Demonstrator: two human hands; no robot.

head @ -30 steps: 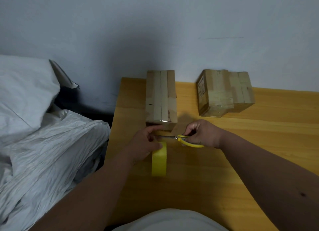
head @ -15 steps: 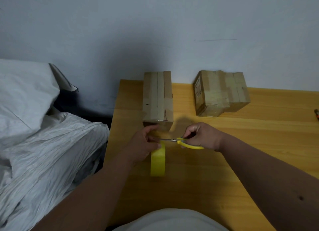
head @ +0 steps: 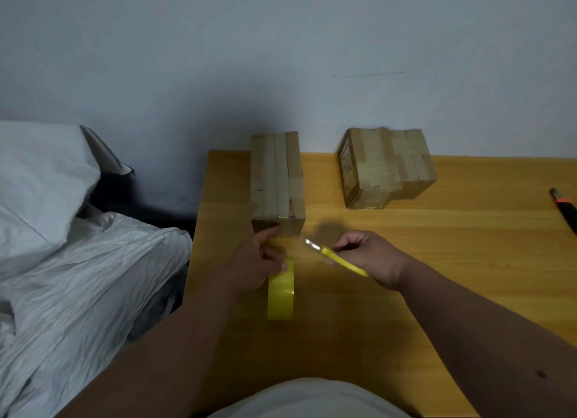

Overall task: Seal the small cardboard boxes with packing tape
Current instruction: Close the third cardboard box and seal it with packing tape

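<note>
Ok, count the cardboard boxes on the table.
3: one box at the table's left edge by the hands, two boxes pressed together near the wall. None seem hidden.

- I can read no text anywhere from here.
- The far right cardboard box carries a pale label on its left face, with dark print too small and blurred for me to make out.
- The tall taped box on the left has a faint reddish mark near its near edge; I can't tell what it says.
</note>
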